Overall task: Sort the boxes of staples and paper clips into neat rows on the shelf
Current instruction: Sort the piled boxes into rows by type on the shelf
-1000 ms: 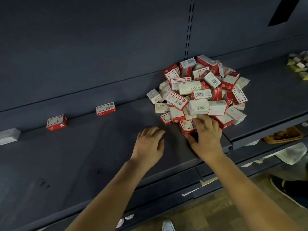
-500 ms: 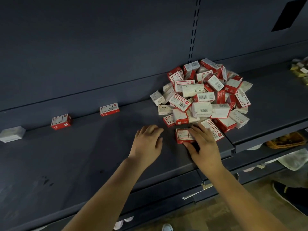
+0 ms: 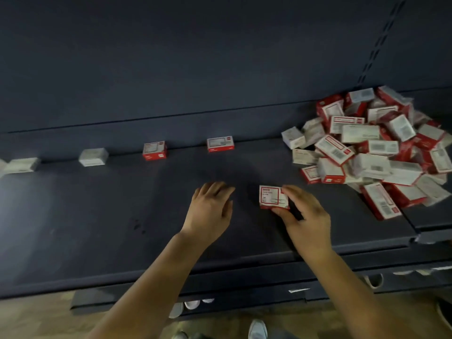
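My right hand (image 3: 307, 217) now pinches one red-and-white box (image 3: 273, 197), drawn clear of the pile (image 3: 371, 152) at far right, onto bare shelf (image 3: 97, 216); my left hand (image 3: 210, 211) hovers released beside it, ready for rowing

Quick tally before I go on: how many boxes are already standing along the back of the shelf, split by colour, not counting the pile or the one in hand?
Red-and-white boxes: 2, one left of the other.
Plain white boxes: 2, one right of the other.
Total: 4, spaced apart along the shelf back. A sliver at the far left edge may be another; cannot tell.
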### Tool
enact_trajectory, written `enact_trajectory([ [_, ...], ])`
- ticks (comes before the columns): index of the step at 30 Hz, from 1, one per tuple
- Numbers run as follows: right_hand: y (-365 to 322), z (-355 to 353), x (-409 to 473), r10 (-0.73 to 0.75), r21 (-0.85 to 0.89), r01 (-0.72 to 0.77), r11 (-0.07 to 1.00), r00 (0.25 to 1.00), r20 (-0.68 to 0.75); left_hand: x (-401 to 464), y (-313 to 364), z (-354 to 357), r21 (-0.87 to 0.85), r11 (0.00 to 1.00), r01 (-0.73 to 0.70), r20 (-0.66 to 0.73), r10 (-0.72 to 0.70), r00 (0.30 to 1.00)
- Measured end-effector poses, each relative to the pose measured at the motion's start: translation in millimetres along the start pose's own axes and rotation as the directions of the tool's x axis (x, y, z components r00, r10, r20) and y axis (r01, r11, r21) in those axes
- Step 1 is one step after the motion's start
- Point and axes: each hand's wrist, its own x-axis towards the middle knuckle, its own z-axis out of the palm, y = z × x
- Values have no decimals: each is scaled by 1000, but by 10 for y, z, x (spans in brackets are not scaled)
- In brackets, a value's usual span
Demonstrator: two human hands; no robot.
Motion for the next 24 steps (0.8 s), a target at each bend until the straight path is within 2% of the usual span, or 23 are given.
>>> enact_trajectory([
  [7,-565,536,86,-72,66,71,995,997,11,-268,-654,-436,-101,995,-22,48,27,998],
  [12,-893,853,27,-97,105,93,990,995,38,-418,-931,-671,-211,977,-11,-29,5,1000],
  [15,-1024,989,17,-131,109,123,986,989,68,-453,-1031,-754,-269,963,-15,3,16,1000],
  [20,-1166,1147,48,-165,86,158,984,982,93,-439,-1199,-766,-258,963,-82,3,86,996],
  [24,-1224,1244,78,-178,83,170,982,979,99,-401,-1327,-735,-196,965,-173,-93,157,983],
])
